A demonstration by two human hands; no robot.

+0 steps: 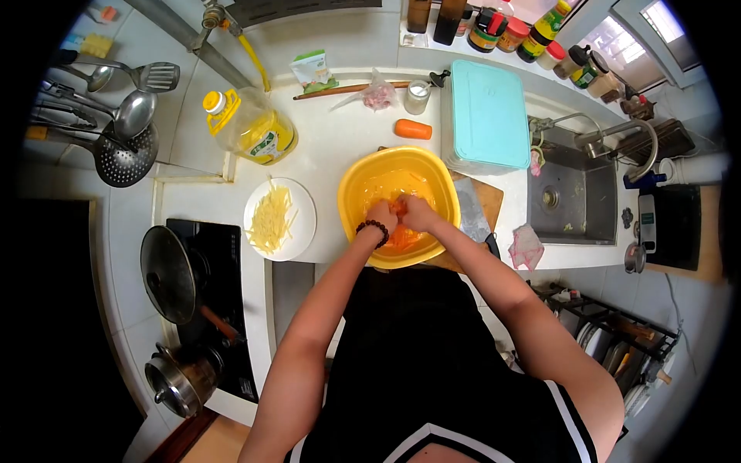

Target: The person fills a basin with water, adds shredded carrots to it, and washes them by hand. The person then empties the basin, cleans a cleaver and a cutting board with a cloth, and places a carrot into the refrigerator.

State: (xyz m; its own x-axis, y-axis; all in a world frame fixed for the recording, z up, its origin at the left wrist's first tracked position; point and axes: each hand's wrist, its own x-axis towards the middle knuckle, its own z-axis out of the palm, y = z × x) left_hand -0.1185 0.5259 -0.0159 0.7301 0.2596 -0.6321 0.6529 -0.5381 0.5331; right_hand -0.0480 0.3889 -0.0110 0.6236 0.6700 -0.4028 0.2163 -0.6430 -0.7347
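Shredded carrot (403, 240) lies in a yellow basin (452, 202) of water on a kitchen counter, some of it gripped between a person's left hand (380, 217) and right hand (417, 214), held together with fingers curled. The basin overlaps a cutting board (489, 204) and a cleaver (469, 207). Beyond it lies a whole carrot (413, 129); to the left, a white plate (308, 217) holds pale shreds (270, 219). A turquoise-lidded box (488, 116) stands near the sink (575, 220).
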